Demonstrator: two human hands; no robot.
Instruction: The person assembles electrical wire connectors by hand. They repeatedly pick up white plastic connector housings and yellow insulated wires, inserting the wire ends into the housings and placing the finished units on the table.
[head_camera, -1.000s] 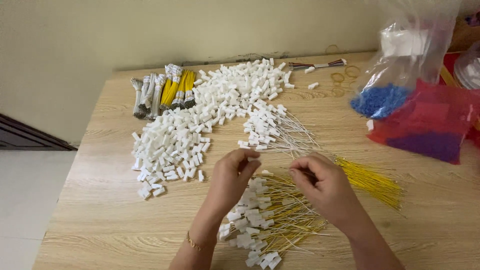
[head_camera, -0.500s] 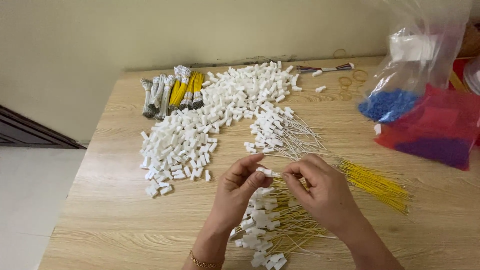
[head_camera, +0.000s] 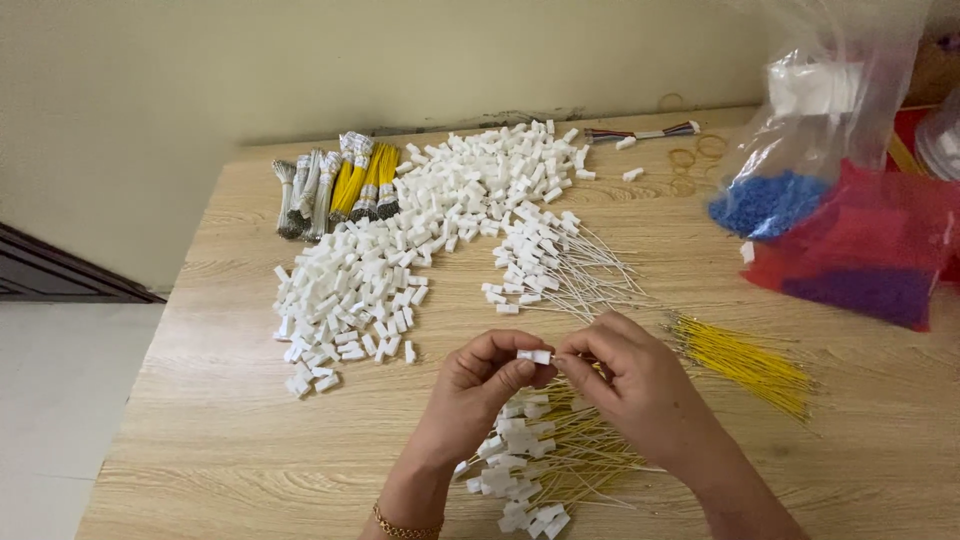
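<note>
- Head view: since 0.5 s ago, both hands have drawn closer together and sit slightly lower over the wooden table (head_camera: 240, 400).
- Left hand (head_camera: 480, 385) pinches a small white connector (head_camera: 534, 356) between thumb and fingertips, fingers narrowly curled.
- Right hand (head_camera: 640, 385) meets that connector from the other side, fingers closed to a tight pinch; whether it grips a wire I cannot tell.
- Beneath them lies a heap of yellow-wired connectors (head_camera: 545, 465); loose yellow wires (head_camera: 745, 362) lie to the right, a pile of white housings (head_camera: 400, 250) beyond.
</note>
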